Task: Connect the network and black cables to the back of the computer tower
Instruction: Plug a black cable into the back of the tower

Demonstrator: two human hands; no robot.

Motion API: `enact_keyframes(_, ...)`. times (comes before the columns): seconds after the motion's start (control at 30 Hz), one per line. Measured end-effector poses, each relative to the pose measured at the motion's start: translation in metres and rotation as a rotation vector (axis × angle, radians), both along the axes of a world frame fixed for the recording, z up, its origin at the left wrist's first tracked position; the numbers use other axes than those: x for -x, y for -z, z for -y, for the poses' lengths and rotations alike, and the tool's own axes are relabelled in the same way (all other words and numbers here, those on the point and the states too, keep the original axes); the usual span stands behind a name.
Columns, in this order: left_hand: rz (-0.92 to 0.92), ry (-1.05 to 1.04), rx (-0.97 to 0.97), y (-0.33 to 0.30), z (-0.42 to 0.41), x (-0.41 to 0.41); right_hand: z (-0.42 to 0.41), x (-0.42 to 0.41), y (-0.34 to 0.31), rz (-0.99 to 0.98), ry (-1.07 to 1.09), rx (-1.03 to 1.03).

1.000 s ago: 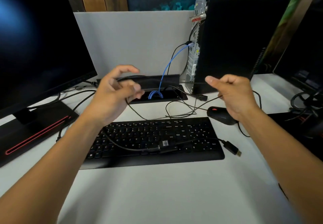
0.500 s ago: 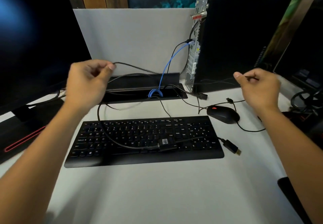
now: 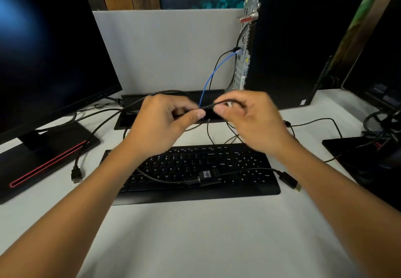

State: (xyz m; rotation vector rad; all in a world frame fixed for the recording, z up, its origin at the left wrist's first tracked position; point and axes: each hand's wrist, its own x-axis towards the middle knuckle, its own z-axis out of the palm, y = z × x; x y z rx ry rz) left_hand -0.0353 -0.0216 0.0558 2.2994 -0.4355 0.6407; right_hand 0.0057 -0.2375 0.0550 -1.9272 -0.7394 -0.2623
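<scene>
Left hand (image 3: 161,123): raised above the keyboard (image 3: 195,171), grip closed in a pinch on the black cable (image 3: 208,105). Half a second earlier it was further left and higher, holding the cable wide of the right hand; it has come in toward the centre.

Right hand (image 3: 249,119): grip pinching the same black cable just beside the left hand, thumbs almost touching. Earlier it was out to the right by the computer tower (image 3: 303,47); now it sits in front of the cable tray (image 3: 134,101) at the counter's rear edge. Motion blur hides the finger detail.

Black cable: spans the two hands, then trails left over the tray.

Network cable (image 3: 213,71): blue, plugged into the tower's rear panel, dropping into the tray. Unchanged.

Computer tower: upright at the rear right of the counter (image 3: 206,234).

Adapter lead (image 3: 208,174): lying across the keyboard, its plug (image 3: 289,181) off the keyboard's right end. Unchanged.

Monitor (image 3: 47,56): at the left edge, a loose connector (image 3: 76,174) lying in front of its base.
</scene>
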Motion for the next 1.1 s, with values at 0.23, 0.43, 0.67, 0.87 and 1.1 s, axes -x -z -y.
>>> enact_keyframes(0.23, -0.424, 0.269, 0.724, 0.017, -0.026, -0.017, 0.027, -0.033, 0.019, 0.134, 0.213, 0.149)
enact_keyframes(0.43, -0.455, 0.309, 0.997, 0.02, -0.053, -0.021, 0.06, -0.059, 0.028, 0.042, 0.286, 0.015)
enact_keyframes(0.67, -0.68, 0.131, 0.387, 0.01, -0.025, -0.025, 0.054, -0.056, 0.024, 0.342, 0.313, 0.192)
enact_keyframes(0.87, -0.685, 0.237, 0.746, -0.021, 0.052, -0.024, 0.035, -0.041, 0.011, 0.602, 0.35, 0.3)
enact_keyframes(1.1, -0.796, 0.409, 0.892, -0.009, 0.042, 0.001, 0.056, -0.046, -0.008, 0.514, 0.52, 0.044)
